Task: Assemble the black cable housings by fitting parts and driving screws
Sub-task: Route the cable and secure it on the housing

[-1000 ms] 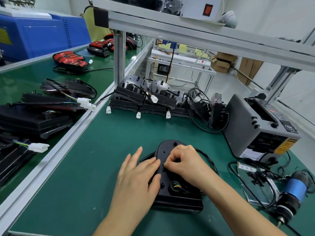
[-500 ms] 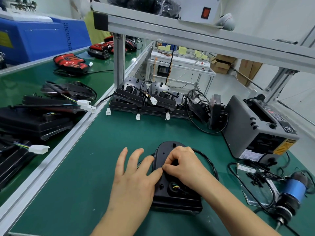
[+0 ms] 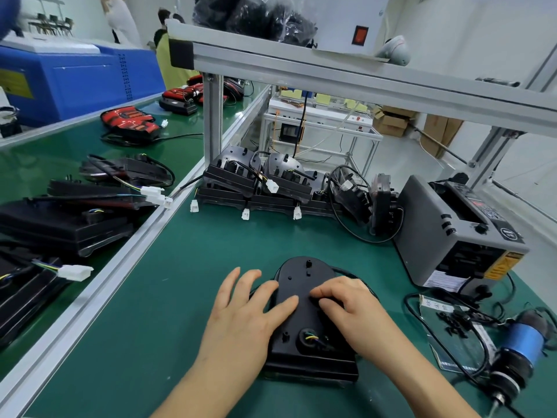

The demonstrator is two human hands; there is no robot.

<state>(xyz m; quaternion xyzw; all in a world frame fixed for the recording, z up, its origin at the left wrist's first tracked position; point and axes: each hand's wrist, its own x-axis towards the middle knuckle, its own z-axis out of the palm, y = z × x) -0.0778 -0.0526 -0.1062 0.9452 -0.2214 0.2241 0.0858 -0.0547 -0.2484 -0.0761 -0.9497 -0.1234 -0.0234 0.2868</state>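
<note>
My left hand [image 3: 244, 312] lies flat to steady the black plastic cable housing [image 3: 301, 274] — right hand [image 3: 352, 309] curled atop, its hold unclear.

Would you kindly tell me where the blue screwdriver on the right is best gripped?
I would grip the screwdriver around its blue barrel, coming from above with the right hand. It lies on its side, bit toward the near edge, and the round barrel is its widest bare part.

Black housing [image 3: 304, 321] lies flat on the green table [image 3: 180, 297], rounded end pointing away. Coloured wires [image 3: 310, 337] show in a round opening near its wide end.
</note>
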